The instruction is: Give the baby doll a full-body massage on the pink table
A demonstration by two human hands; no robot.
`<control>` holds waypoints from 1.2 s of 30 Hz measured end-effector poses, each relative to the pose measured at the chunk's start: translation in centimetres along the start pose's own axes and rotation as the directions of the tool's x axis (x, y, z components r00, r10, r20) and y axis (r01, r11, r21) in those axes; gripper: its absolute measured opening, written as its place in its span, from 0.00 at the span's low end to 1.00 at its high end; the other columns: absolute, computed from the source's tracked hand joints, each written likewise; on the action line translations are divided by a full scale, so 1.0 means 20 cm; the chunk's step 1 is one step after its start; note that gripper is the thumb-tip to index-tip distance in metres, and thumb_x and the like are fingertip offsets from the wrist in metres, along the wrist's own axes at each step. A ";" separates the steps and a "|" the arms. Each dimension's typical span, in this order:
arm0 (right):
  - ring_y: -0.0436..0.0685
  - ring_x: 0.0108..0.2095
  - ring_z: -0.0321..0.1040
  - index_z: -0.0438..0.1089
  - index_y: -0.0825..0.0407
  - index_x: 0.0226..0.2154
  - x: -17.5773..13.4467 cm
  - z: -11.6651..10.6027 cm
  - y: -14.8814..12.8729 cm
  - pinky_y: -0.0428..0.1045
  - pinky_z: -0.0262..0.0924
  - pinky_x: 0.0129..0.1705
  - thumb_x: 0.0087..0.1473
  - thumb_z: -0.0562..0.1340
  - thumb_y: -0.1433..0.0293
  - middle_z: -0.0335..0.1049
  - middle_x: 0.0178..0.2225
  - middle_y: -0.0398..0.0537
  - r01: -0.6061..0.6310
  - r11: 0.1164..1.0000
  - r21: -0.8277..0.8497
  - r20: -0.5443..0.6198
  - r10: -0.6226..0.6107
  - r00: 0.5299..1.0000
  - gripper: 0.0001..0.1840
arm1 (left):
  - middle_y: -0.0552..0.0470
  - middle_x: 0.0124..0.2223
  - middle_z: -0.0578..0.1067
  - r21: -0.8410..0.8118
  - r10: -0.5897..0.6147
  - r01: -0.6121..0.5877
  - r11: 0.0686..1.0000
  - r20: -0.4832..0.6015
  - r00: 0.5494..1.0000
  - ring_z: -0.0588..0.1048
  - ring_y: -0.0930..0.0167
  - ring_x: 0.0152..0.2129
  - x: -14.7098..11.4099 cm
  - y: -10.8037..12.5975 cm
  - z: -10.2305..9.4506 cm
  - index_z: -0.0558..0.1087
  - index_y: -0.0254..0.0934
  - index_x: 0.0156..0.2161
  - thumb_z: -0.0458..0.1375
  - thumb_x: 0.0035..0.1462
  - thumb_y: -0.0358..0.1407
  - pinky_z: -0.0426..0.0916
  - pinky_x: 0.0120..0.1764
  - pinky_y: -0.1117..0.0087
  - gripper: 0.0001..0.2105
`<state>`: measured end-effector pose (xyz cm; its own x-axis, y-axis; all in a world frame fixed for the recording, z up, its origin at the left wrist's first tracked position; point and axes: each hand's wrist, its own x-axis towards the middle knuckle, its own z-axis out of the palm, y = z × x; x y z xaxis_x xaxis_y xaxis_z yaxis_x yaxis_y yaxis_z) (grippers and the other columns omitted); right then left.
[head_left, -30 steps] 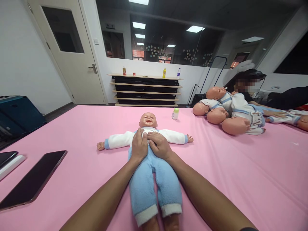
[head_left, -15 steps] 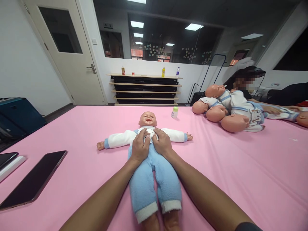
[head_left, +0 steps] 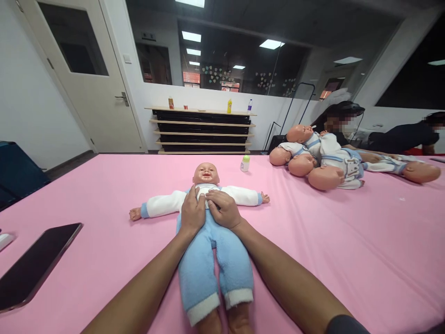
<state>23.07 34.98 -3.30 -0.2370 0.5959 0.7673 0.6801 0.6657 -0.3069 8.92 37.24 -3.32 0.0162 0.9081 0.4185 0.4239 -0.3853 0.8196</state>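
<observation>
Because the doll lies face up, feet toward you and arms spread wide, its torso is presumably easy to reach. Your left hand and right hand rest palm-down on it, side by side, fingers loosely extended, grasping nothing visible. Pink cover beneath; green-capped bottle stands beyond the arms, likely clear of your work.

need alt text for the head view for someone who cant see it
A left hand and right hand rest on the torso of a baby doll lying face up, arms spread, on a pink table. Beyond stands a green-capped bottle; more dolls are piled at right, a phone lies at left.
</observation>
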 end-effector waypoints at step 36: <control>0.52 0.59 0.59 0.70 0.51 0.53 0.02 0.03 0.03 0.55 0.52 0.67 0.62 0.52 0.68 0.64 0.55 0.45 -0.108 0.993 -0.050 0.137 0.114 0.984 0.19 | 0.45 0.63 0.61 0.014 0.168 -0.167 0.986 -0.068 0.983 0.61 0.68 0.61 -0.03 0.01 0.00 0.58 0.35 0.63 0.42 0.66 0.43 0.57 0.64 0.61 0.24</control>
<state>23.11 35.85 -3.55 -0.2510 0.7235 0.6431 0.7354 0.5745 -0.3594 8.91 36.61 -3.39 0.0258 0.8172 0.5757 0.4276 -0.5296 0.7326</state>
